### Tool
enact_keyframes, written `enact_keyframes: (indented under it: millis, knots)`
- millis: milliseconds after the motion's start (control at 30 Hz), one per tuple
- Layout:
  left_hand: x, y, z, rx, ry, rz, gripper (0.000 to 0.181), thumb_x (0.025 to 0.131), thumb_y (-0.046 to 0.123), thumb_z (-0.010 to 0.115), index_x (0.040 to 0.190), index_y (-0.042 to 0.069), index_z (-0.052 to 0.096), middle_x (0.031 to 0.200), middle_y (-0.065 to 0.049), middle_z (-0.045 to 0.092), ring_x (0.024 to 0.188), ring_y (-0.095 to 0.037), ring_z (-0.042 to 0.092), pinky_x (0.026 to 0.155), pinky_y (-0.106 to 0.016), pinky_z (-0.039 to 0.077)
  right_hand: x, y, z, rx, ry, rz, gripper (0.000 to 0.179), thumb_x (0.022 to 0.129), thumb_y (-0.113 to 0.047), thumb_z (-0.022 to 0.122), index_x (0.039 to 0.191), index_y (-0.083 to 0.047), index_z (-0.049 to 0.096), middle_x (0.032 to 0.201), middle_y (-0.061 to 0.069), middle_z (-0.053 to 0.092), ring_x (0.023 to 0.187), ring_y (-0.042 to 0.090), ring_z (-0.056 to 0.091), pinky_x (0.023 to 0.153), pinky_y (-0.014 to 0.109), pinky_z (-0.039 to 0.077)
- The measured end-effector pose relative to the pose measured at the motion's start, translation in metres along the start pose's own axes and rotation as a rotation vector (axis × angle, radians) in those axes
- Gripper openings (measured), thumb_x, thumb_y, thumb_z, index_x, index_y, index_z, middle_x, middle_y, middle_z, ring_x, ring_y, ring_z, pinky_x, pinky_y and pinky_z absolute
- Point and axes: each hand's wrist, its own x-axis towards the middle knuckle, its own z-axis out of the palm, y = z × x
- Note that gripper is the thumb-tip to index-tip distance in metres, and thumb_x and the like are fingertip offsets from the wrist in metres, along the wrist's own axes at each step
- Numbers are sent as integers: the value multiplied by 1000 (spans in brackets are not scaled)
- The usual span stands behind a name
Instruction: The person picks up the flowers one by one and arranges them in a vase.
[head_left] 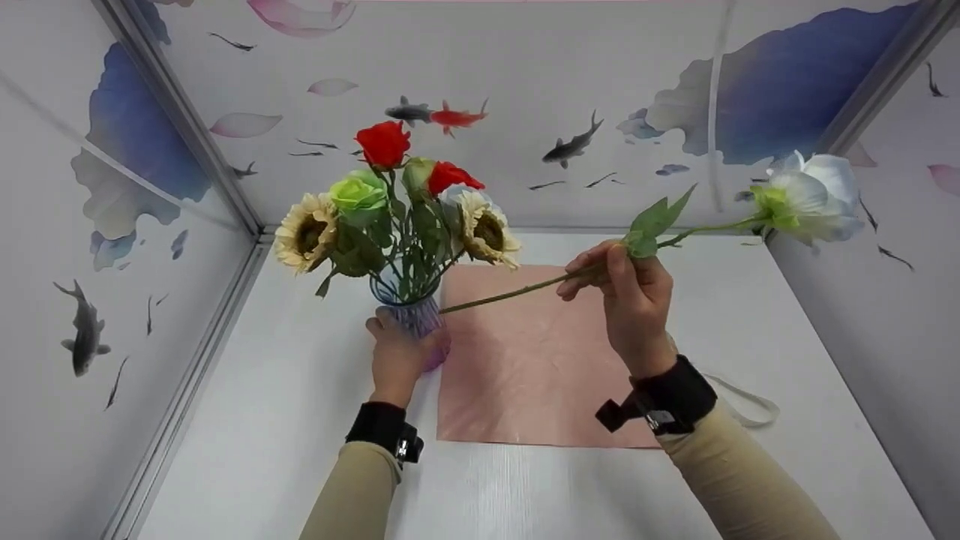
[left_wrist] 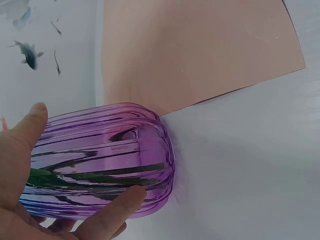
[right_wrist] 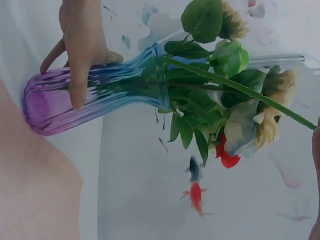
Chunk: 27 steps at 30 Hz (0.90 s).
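Observation:
A ribbed glass vase (left_wrist: 115, 150), purple at the base and blue toward the rim, stands on the table. My left hand (head_left: 399, 354) grips its side, thumb and fingers around the glass. In the vase are red roses (head_left: 383, 145), a green rose (head_left: 358, 192) and cream sunflowers (head_left: 306, 234), their stems showing through the glass. My right hand (head_left: 634, 300) pinches the stem of a white flower (head_left: 814, 196) to the vase's right. That stem slants down left, its cut end near the vase's rim in the head view. Only the right hand's fingertips show in the right wrist view.
A pink sheet (head_left: 525, 375) lies flat on the white table (head_left: 247, 420), to the right of the vase. A pale strap (head_left: 750, 405) loops out beyond the right wrist. Walls printed with fish and petals enclose the table at the back and sides.

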Motion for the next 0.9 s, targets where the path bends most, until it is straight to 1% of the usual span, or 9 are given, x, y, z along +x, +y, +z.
enact_keyframes:
  millis: [100,200,367,467,533,667,767,900]
  knots:
    - [0,0,1,3,10,-9,122,79,56,81,157,-3,8,146,-27,24,113,-51,62,95,-58,54,2,-5,10,5,-13,-28,40,107,-21,53,108,18,56,93,27,68,69,31,73,66,40,62]
    - [0,1,2,17,26,-17,122,78,57,81,156,-3,10,144,-27,26,111,-50,64,93,-57,55,4,-7,18,-24,-29,-37,43,107,-24,53,110,18,56,95,27,68,71,31,74,67,41,62]
    - [0,3,3,64,61,4,115,84,50,80,156,-9,13,144,-31,29,103,-48,68,86,-55,58,4,-6,27,-156,-67,-15,47,106,-31,52,111,16,58,97,24,70,75,29,75,70,41,62]
    - [1,3,4,73,68,3,113,85,47,80,156,-10,13,145,-31,28,101,-48,69,85,-55,58,4,-3,33,-247,-108,-11,47,106,-33,51,112,13,59,99,23,70,78,28,75,71,41,62]
    - [0,3,3,69,67,-4,112,85,46,79,156,-9,13,145,-31,27,102,-48,68,86,-55,58,5,1,37,-291,-143,-18,42,106,-30,51,112,11,60,100,22,70,79,28,76,72,42,62]
    - [-1,4,2,60,65,-5,112,85,48,79,156,-8,12,145,-31,27,104,-49,67,88,-55,57,7,8,44,-320,-208,-23,36,106,-25,52,112,9,60,101,21,70,81,26,76,75,42,62]
    - [-1,5,2,43,49,-21,114,84,50,79,156,-6,11,146,-30,26,108,-50,65,90,-57,56,8,14,49,-352,-233,-28,33,106,-21,51,112,10,60,100,21,70,81,24,76,75,39,62]
    - [-1,6,1,23,20,-57,117,82,52,80,156,-3,8,148,-28,23,113,-51,62,95,-59,53,9,21,57,-424,-253,-28,21,105,-8,51,109,9,62,98,18,72,79,23,76,73,35,62]
